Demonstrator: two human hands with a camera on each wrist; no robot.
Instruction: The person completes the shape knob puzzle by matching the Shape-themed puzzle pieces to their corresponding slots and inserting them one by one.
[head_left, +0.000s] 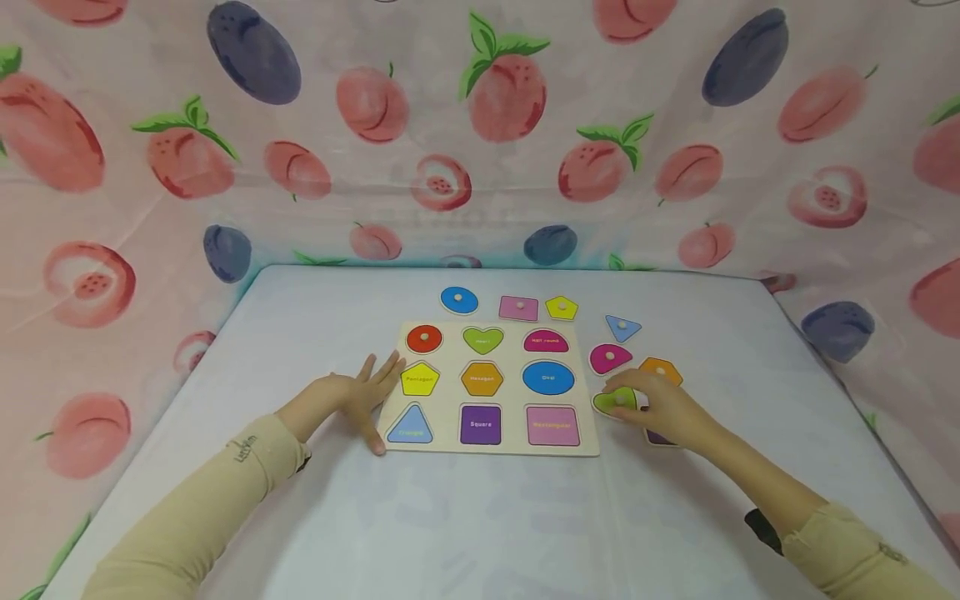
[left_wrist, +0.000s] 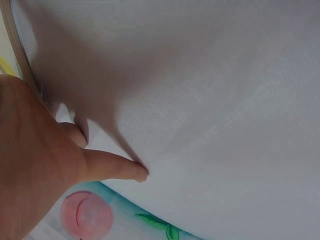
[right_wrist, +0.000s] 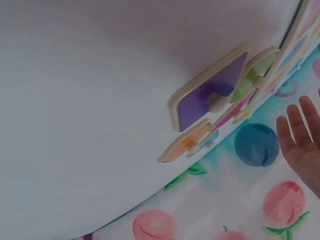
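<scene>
Right hand (head_left: 660,408) pinches green heart piece (head_left: 615,402) by its knob—likely light, stiff wood; left hand (head_left: 360,398) flat, steadying puzzle board (head_left: 450,442).

Fruit-print cloth (head_left: 510,92), pale table (head_left: 315,317), blue oval piece (head_left: 459,300)

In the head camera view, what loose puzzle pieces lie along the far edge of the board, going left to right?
Blue oval piece → pink rectangle piece → yellow pentagon piece → blue triangle piece, all on the table beyond the puzzle board.
</scene>
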